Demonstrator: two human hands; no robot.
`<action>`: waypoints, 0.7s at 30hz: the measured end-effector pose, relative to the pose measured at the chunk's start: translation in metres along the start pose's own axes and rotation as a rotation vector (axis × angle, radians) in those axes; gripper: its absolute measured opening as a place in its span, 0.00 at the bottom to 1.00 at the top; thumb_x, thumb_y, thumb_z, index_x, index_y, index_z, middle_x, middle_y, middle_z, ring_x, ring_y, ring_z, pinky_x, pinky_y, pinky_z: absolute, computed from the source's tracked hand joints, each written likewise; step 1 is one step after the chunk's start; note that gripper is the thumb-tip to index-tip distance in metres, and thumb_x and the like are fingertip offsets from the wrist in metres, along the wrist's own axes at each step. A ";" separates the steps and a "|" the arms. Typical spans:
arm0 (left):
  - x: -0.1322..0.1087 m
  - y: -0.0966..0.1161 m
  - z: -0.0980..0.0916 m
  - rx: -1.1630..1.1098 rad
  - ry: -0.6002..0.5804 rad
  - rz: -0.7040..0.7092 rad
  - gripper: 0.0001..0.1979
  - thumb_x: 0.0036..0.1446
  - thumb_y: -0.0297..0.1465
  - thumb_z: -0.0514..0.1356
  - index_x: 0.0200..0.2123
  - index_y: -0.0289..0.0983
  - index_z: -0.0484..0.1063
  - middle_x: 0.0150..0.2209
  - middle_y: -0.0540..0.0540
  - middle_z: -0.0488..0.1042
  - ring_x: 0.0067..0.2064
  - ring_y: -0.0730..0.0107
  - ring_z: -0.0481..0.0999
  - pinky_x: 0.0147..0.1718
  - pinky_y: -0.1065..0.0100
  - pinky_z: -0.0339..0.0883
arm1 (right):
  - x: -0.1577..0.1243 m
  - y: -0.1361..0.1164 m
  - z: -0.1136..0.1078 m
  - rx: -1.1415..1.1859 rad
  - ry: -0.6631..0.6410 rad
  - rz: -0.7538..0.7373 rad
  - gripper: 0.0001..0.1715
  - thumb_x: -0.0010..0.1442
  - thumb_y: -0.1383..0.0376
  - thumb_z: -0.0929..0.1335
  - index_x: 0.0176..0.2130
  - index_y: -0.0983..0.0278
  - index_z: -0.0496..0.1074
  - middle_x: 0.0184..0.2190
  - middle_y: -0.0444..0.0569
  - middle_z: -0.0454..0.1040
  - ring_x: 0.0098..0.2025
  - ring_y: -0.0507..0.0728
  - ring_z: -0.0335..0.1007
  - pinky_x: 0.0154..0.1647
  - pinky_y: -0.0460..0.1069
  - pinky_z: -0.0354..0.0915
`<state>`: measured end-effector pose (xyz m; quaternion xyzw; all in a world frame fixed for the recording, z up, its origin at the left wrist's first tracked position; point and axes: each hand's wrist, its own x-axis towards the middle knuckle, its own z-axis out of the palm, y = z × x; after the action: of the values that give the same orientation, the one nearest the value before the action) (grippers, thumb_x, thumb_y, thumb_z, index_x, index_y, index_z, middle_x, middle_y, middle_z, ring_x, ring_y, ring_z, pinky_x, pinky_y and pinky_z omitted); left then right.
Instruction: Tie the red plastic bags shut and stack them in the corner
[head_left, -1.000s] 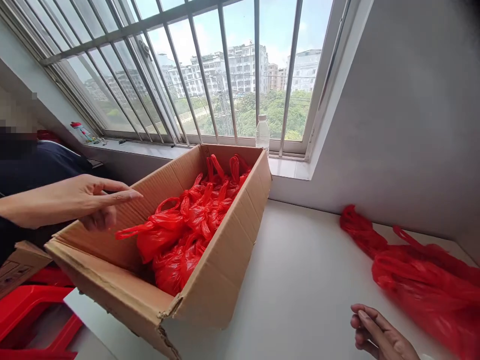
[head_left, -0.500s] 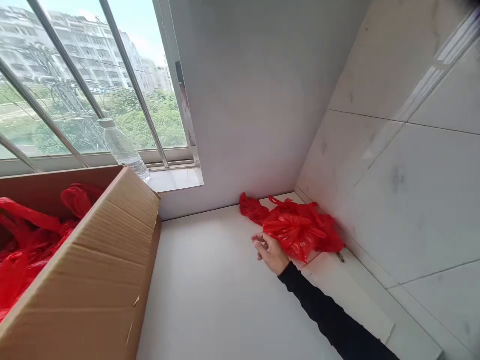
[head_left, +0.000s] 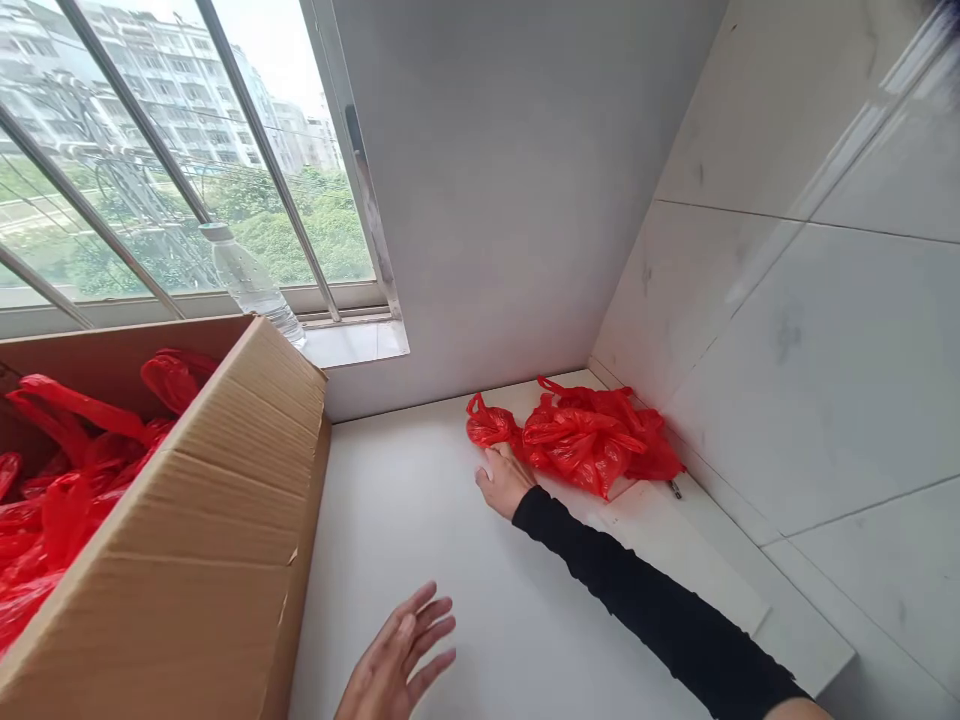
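Note:
My right hand [head_left: 504,480], in a black sleeve, reaches across the white table [head_left: 420,530] to a pile of red plastic bags [head_left: 592,440] in the far corner. Its fingers are curled around the bunched left end of the pile. My left hand [head_left: 401,660] hovers low over the table near the bottom edge, fingers spread and holding nothing. A large cardboard box [head_left: 240,480] stands on the left, open at the top, with several knotted red bags [head_left: 75,460] inside.
A clear plastic bottle [head_left: 247,285] stands on the window sill behind the box. A barred window [head_left: 150,170] fills the upper left. A grey wall and a tiled wall [head_left: 787,350] close the corner behind the pile.
The view swung right from the box to the corner. My right hand moved up to the left end of the red pile and closed on it. My left hand came into view, open.

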<state>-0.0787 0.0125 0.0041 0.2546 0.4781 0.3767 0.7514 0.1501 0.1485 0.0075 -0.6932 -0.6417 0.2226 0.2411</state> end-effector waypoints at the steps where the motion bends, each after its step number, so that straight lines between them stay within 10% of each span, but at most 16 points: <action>1: 0.013 -0.003 0.009 -0.116 0.006 0.024 0.28 0.56 0.47 0.64 0.56 0.40 0.72 0.59 0.39 0.72 0.62 0.50 0.69 0.56 0.54 0.70 | -0.022 -0.004 0.001 0.021 -0.023 -0.035 0.18 0.65 0.63 0.63 0.51 0.69 0.72 0.54 0.60 0.68 0.43 0.60 0.74 0.50 0.56 0.68; 8: 0.056 -0.014 0.056 -0.512 -0.004 0.022 0.18 0.58 0.39 0.64 0.49 0.36 0.74 0.48 0.38 0.79 0.49 0.52 0.79 0.50 0.55 0.73 | -0.151 -0.006 -0.013 0.465 -0.287 -0.298 0.16 0.67 0.60 0.65 0.51 0.57 0.75 0.43 0.48 0.78 0.28 0.52 0.68 0.33 0.50 0.69; 11: 0.042 -0.023 0.059 -0.451 0.043 0.053 0.22 0.57 0.38 0.66 0.53 0.40 0.72 0.47 0.42 0.80 0.47 0.54 0.81 0.49 0.58 0.73 | -0.150 0.013 -0.021 0.457 -0.120 -0.140 0.16 0.68 0.57 0.63 0.48 0.58 0.76 0.42 0.49 0.76 0.27 0.52 0.67 0.33 0.51 0.69; 16: 0.022 -0.033 0.066 -0.187 0.068 0.140 0.36 0.49 0.34 0.72 0.61 0.45 0.67 0.53 0.42 0.77 0.52 0.51 0.77 0.51 0.59 0.72 | -0.130 0.025 -0.014 0.401 -0.007 -0.190 0.32 0.61 0.54 0.71 0.62 0.57 0.66 0.54 0.54 0.67 0.54 0.62 0.66 0.56 0.59 0.67; 21: 0.015 -0.037 0.077 -0.156 0.018 0.143 0.35 0.50 0.36 0.71 0.61 0.43 0.66 0.55 0.39 0.75 0.56 0.46 0.74 0.53 0.55 0.70 | -0.125 0.018 -0.010 0.513 0.103 -0.190 0.11 0.66 0.58 0.67 0.43 0.58 0.77 0.43 0.51 0.69 0.47 0.59 0.68 0.53 0.56 0.66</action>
<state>0.0068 0.0016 0.0007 0.2255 0.4346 0.4676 0.7359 0.1608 0.0219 0.0037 -0.5566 -0.6136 0.3186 0.4608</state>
